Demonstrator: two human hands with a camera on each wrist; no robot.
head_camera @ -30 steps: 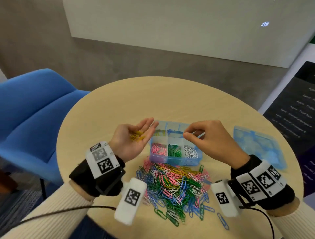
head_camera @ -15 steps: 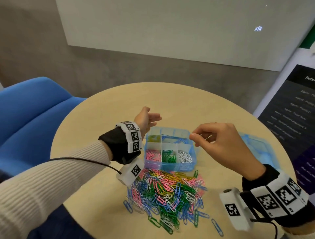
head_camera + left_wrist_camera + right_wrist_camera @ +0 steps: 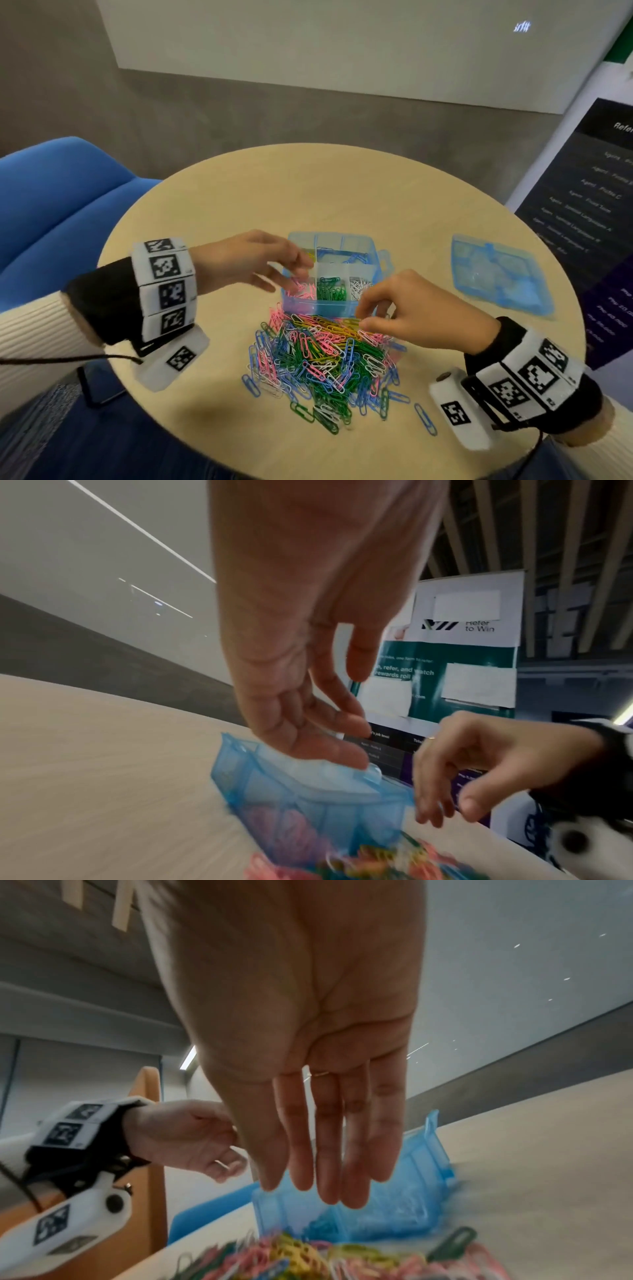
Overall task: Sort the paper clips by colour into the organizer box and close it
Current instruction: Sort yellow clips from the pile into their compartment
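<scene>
Head view, table (image 3: 212,212): round, pale wood, with a blue chair (image 3: 58,205) to its left and a dark poster (image 3: 589,219) to its right.
Head view, organizer box (image 3: 318,308): clear blue, open, at the middle of the table, split into compartments in two rows.
Head view, near row: pink clips at left, green in the middle, white at right.
Head view, far row: some yellow clips at left behind the fingers, blue ones in the middle; what the right compartment holds cannot be told.
Head view, lid (image 3: 496,274): clear blue, lying flat on the table, well apart to the right of the box.
Head view, paper clips (image 3: 325,363): a mixed heap of pink, green, blue, yellow and white, touching the box's near wall.
Head view, left hand (image 3: 246,263): over the box's left side, fingers loosely spread and holding nothing.
Head view, right hand (image 3: 411,311): at the heap's far right edge, fingertips bent down among the clips; whether it pinches one cannot be told.
Left wrist view, left hand (image 3: 308,642): palm bare, fingers relaxed just above the blurred organizer box (image 3: 308,796).
Left wrist view, right hand (image 3: 479,764): fingers curled downward beside the box.
Right wrist view, right hand (image 3: 308,1042): fingers long and nearly straight, tips above the paper clips (image 3: 325,1259) in front of the organizer box (image 3: 394,1213).
</scene>
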